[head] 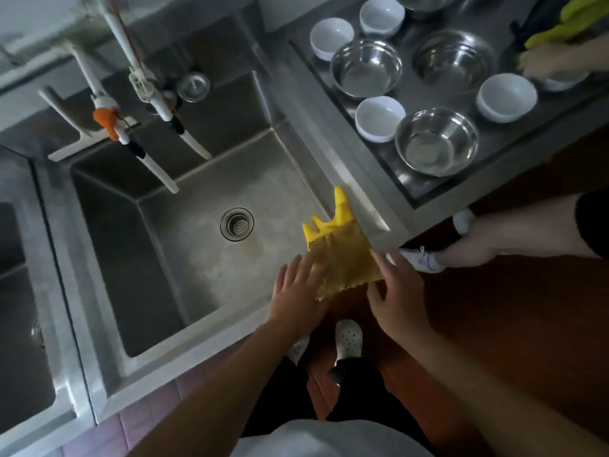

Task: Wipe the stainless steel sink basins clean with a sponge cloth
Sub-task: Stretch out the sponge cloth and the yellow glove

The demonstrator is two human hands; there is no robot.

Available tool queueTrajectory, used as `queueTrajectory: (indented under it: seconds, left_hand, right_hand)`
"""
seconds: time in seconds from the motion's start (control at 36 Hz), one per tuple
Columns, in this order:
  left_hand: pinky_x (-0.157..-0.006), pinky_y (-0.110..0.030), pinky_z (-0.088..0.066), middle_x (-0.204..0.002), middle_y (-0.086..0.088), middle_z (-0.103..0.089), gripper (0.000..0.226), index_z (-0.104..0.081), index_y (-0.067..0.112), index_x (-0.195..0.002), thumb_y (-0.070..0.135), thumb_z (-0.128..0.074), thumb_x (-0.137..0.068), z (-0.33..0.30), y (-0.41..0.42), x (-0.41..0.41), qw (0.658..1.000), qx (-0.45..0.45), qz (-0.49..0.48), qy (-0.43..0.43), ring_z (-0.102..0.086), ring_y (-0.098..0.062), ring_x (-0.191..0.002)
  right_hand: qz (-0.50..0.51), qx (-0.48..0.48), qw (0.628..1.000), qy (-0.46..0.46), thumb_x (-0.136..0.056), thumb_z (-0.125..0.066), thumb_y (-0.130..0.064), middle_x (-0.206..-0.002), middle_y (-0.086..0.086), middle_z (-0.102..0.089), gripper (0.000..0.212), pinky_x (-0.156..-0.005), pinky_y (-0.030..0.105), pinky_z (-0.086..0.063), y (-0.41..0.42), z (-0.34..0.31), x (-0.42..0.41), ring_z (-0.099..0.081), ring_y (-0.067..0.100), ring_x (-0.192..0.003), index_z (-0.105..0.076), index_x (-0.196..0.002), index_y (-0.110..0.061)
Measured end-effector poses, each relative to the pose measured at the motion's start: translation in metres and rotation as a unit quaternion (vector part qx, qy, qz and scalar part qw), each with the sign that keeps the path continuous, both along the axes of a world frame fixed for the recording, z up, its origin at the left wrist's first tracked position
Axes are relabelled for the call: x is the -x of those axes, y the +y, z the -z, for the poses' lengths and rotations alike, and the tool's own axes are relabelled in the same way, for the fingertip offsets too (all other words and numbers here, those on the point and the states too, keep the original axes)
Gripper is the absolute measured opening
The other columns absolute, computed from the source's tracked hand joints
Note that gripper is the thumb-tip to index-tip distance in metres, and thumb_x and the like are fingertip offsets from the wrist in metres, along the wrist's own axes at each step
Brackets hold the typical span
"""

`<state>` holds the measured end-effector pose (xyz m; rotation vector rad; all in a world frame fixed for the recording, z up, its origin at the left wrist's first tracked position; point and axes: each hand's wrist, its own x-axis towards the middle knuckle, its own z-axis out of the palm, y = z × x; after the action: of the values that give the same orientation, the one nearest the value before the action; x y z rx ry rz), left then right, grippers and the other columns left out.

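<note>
A yellow-brown sponge cloth (346,258) lies over the near right corner of the middle sink basin (204,258), on top of a yellow rubber glove (333,216) whose fingers stick out toward the back. My left hand (296,291) rests flat on the cloth's left edge, fingers spread. My right hand (395,288) pinches the cloth's right edge at the sink rim. The basin floor is dull steel with a round drain (237,224) in the middle.
Two white taps (138,77) hang over the basin's back. A second basin (19,324) lies at left. At right, a steel counter (425,192) holds white bowls (379,118) and steel bowls (436,141). Another person's hand (540,61) and legs (478,239) are at right.
</note>
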<state>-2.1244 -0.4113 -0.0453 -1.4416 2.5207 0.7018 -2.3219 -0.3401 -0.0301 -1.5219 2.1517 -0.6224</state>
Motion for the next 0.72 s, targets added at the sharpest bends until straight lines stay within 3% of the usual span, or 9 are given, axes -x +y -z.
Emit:
queueTrajectory:
  seconds: [0.06, 0.14, 0.25, 0.33, 0.42, 0.56, 0.72]
  left_hand:
    - [-0.121, -0.051, -0.014, -0.163, 0.003, -0.027, 0.070, -0.029, 0.035, -0.153, 0.062, -0.047, -0.092, 0.004, 0.010, -0.002, 1.000, 0.003, -0.009, -0.010, -0.020, -0.029, -0.150]
    - [-0.119, -0.054, -0.018, -0.159, 0.002, -0.035, 0.069, -0.032, 0.032, -0.152, 0.059, -0.047, -0.090, 0.007, 0.021, -0.004, 0.999, 0.019, -0.022, -0.016, -0.027, -0.033, -0.148]
    - [-0.118, -0.056, -0.019, -0.156, 0.000, -0.041, 0.068, -0.034, 0.031, -0.151, 0.059, -0.045, -0.090, 0.007, 0.028, -0.003, 0.997, 0.049, -0.062, -0.019, -0.032, -0.035, -0.145]
    - [-0.121, -0.056, -0.008, -0.163, 0.004, -0.026, 0.072, -0.020, 0.035, -0.156, 0.064, -0.029, -0.091, 0.009, 0.029, -0.004, 0.997, 0.023, -0.071, -0.025, -0.015, -0.033, -0.152]
    - [-0.121, -0.054, -0.001, -0.167, 0.006, -0.012, 0.071, -0.009, 0.039, -0.157, 0.062, -0.033, -0.094, 0.011, 0.023, -0.004, 0.998, -0.004, -0.058, -0.027, -0.002, -0.031, -0.154]
    - [-0.122, -0.052, 0.000, -0.167, 0.007, -0.005, 0.071, -0.008, 0.044, -0.155, 0.066, -0.036, -0.093, 0.007, 0.007, -0.010, 0.999, -0.029, -0.043, -0.004, 0.003, -0.030, -0.154]
    - [-0.122, -0.045, 0.006, -0.167, 0.011, 0.005, 0.076, 0.001, 0.048, -0.154, 0.063, -0.042, -0.093, -0.022, -0.006, -0.050, 0.995, -0.033, -0.083, 0.032, 0.009, -0.022, -0.154]
  right_hand:
    - [-0.113, -0.019, 0.992, 0.049, -0.088, -0.063, -0.022, -0.155, 0.010, -0.038, 0.068, -0.114, 0.051, -0.032, -0.013, 0.001, -0.004, -0.033, 0.029, -0.145, -0.038, -0.151, -0.017]
    - [-0.207, -0.107, 0.966, 0.111, -0.099, -0.043, -0.035, -0.164, 0.003, -0.024, 0.063, -0.122, 0.046, -0.013, -0.038, 0.011, -0.009, -0.012, 0.022, -0.153, -0.025, -0.157, -0.018]
    - [-0.274, -0.107, 0.947, 0.132, -0.102, -0.038, -0.033, -0.165, -0.001, -0.022, 0.056, -0.124, 0.040, -0.009, -0.065, 0.028, -0.012, -0.010, 0.017, -0.153, -0.029, -0.156, -0.020]
    - [-0.285, -0.107, 0.947, 0.105, -0.102, -0.042, -0.033, -0.165, 0.000, -0.023, 0.056, -0.124, 0.037, -0.007, -0.068, 0.032, -0.005, -0.010, 0.017, -0.154, -0.031, -0.155, -0.019]
    - [-0.273, -0.084, 0.948, 0.140, -0.102, -0.043, -0.037, -0.164, 0.000, -0.025, 0.057, -0.122, 0.044, -0.013, -0.053, 0.033, 0.001, -0.013, 0.019, -0.153, -0.032, -0.155, -0.019]
    - [-0.238, -0.137, 0.947, 0.164, -0.103, -0.033, -0.044, -0.167, -0.007, -0.013, 0.058, -0.120, 0.052, -0.007, -0.045, 0.027, -0.006, -0.002, 0.013, -0.154, -0.023, -0.157, -0.027]
    - [-0.199, -0.151, 0.956, 0.154, -0.098, -0.037, -0.055, -0.166, -0.004, -0.016, 0.058, -0.118, 0.057, -0.013, -0.055, -0.004, -0.026, -0.013, 0.019, -0.152, -0.035, -0.150, -0.030]
